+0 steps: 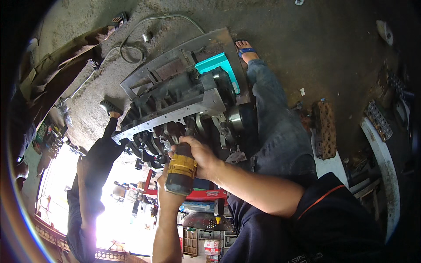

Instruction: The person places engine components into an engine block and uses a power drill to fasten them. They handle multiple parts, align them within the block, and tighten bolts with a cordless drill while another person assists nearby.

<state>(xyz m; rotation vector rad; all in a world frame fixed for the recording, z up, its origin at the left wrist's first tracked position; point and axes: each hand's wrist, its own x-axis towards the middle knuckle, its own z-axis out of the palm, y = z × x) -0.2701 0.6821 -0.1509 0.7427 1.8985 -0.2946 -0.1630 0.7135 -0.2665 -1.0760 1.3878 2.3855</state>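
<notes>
Both my hands are closed around a yellow and black impact wrench [182, 167], whose thick end faces up toward me. My right hand [199, 154] wraps its far right side, with the fingers over the top. Below and to the left, my left hand [162, 179] grips it too, its fingers partly hidden behind the tool. Just beyond the hands lies an engine block [162, 94] with a flat, bright metal edge [171, 115] and a crankshaft [201, 125] along its near side. The working tip of the wrench is hidden among these parts.
The engine rests by a metal plate [223, 41] with a turquoise angled piece [221, 65] on it. A jeans leg [274, 103] with a blue sandal stands right of it. Another person's trousered leg [61, 61] is at left. A cable [125, 46] and rusty cylinder head [325, 129] lie on the floor.
</notes>
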